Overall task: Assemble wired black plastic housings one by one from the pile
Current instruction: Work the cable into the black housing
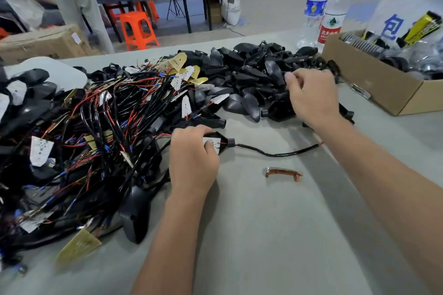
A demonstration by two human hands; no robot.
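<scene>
My left hand [193, 158] grips a wired black housing [221, 142] on the grey table, its white board showing and its black cable [275, 152] trailing to the right. My right hand [311, 96] reaches into the pile of empty black housings [251, 72] at the back centre, fingers curled among the shells; what they hold is hidden. A big tangle of wired boards and housings [96, 132] fills the left of the table.
A cardboard box [374, 84] of parts stands at the right, with two water bottles [328, 7] behind it. A small brown tool [282, 172] lies near the table's middle. One black shell [135, 213] lies at the tangle's near edge. An orange stool [137, 29] stands beyond the table.
</scene>
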